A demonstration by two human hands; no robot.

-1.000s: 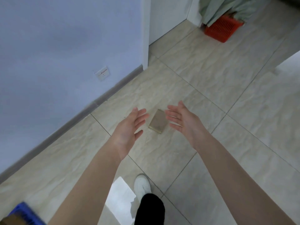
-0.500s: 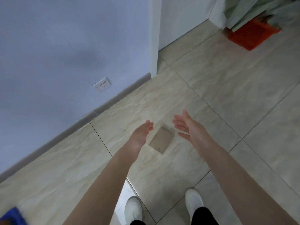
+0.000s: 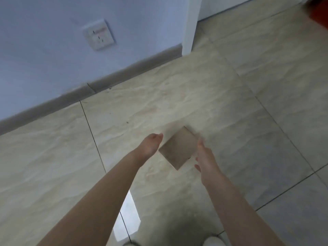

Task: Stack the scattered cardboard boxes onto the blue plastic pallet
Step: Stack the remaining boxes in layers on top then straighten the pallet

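While a small cardboard box (image 3: 178, 148) is lying flat on the tiled floor (image 3: 230, 103), the left hand (image 3: 150, 144) is hovering just beside its left edge with fingers straight and together, and the right hand (image 3: 205, 157) is hovering at its right edge, fingers stretched out; neither is gripping anything, and whether they are touching the box is unclear. A wall socket (image 3: 99, 35) is sitting above the skirting board (image 3: 124, 75)

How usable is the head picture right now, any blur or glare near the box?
Head view: motion blur softens the cardboard box edges, the wall socket and the fingertips of the left hand and right hand. Head view: a bright glare patch lies on the floor near the bottom edge, clear of the box, with a dark shadow beside it.
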